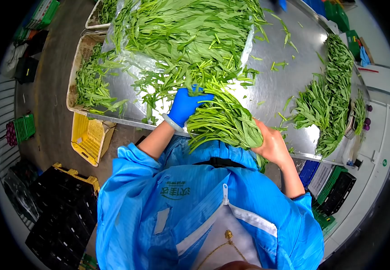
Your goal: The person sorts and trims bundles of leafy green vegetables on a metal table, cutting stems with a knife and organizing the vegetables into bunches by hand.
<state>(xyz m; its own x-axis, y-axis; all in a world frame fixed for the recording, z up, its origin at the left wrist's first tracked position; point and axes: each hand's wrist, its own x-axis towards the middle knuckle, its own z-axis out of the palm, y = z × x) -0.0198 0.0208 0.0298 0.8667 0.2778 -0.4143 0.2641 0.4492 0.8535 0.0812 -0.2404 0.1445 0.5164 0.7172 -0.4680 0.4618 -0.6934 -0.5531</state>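
Observation:
A bunch of water spinach (222,119), with long green stems and narrow leaves, is held in front of my body at the table's near edge. My right hand (270,141), bare, is wrapped around its leafy end; some of the fingers are hidden behind the leaves. At the stem side, my left hand (186,105), in a blue glove, has its fingers closed at the stems, with a few leaves sticking out on top. Just beyond my hands lies a large pile of the same greens (186,40) on clear plastic sheeting (248,45).
The metal table (276,90) carries scattered leaf scraps. Bunched greens (334,94) lie along its right side. A dirty white crate (74,85) with loose greens stands at the left. Below it is a yellow crate (84,146); black crates (64,216) stand on the floor.

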